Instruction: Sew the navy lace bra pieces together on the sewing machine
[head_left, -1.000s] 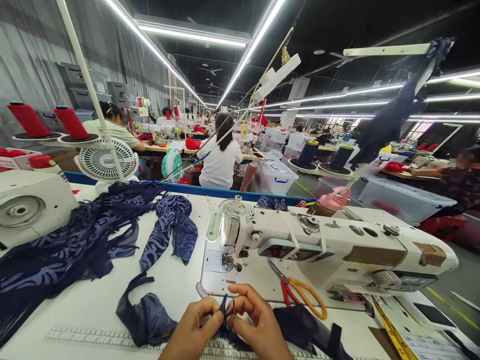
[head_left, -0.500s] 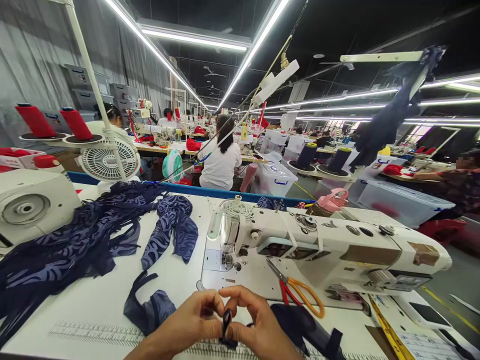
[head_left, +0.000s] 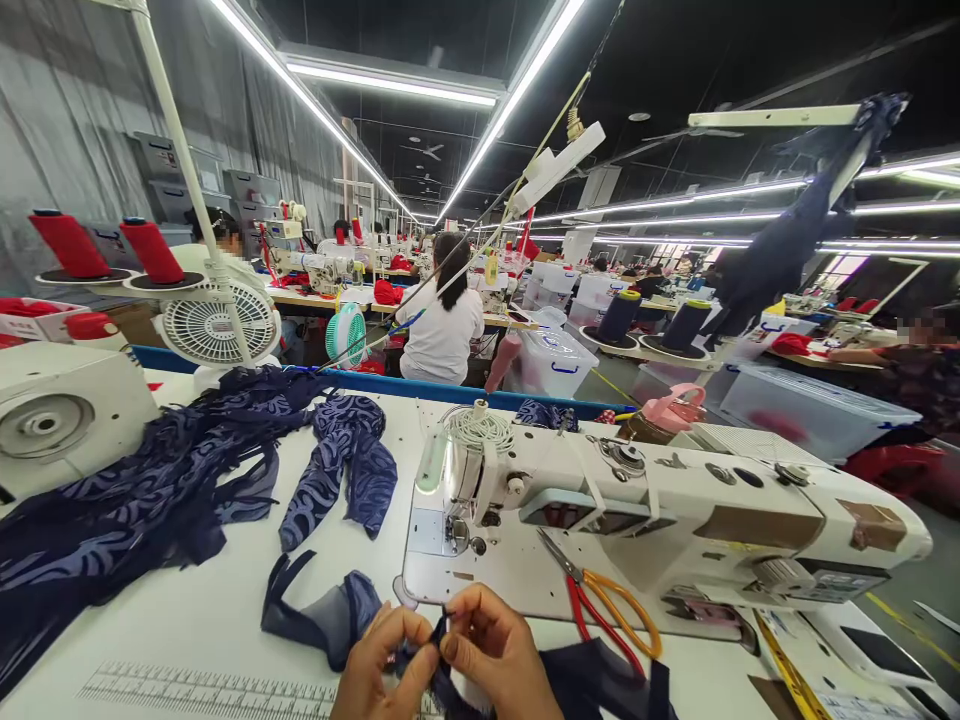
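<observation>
Near the bottom middle, my left hand point(head_left: 391, 662) and my right hand point(head_left: 495, 650) pinch a navy piece of fabric point(head_left: 444, 688) between thumbs and fingertips. Its lower part hangs below the fingers and is partly hidden by them. To the left, a navy patterned fabric piece with a strap point(head_left: 319, 620) lies on the white table, close to my left hand. Dark sheer fabric point(head_left: 592, 680) spreads just right of my right hand. Ahead of both hands is the sewing machine point(head_left: 645, 510), with scissors point(head_left: 596, 600) with orange and red handles lying in front of it.
A heap of navy patterned fabric point(head_left: 172, 470) covers the table's left side, with another folded piece point(head_left: 345, 460) beside it. A ruler strip point(head_left: 202, 690) runs along the front. A second machine point(head_left: 67, 415) stands at left, a yellow tape point(head_left: 787, 665) at right. A person point(head_left: 442, 325) sits ahead.
Both hands have shifted slightly, and more of the navy fabric now shows between and below the fingers. The view has tilted and moved a little; the strapped fabric piece lies nearer my left hand.
</observation>
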